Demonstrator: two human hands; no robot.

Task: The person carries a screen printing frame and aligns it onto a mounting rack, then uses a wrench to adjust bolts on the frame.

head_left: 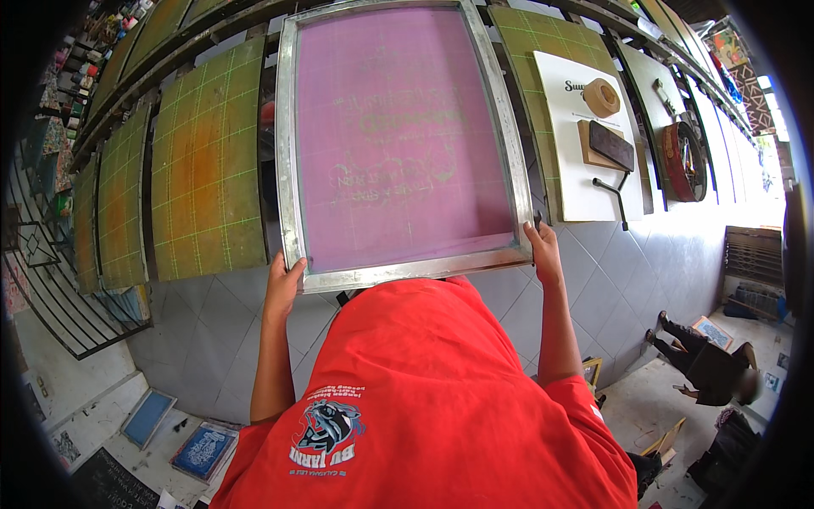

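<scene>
Over the print station, the pink screen frame lies flat, between green gridded platens. Left hand grasps its near-left corner; right hand grasps its near-right corner.

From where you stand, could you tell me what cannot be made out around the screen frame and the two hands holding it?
- Head view: the surface under the screen frame is hidden by its pink mesh.
- The frame's near edge is partly covered by the red shirt.
- Left hand and right hand: the fingers curl behind the frame, so their grip underneath is unseen.
- The frame's top edge is cut off by the picture's rim.
</scene>
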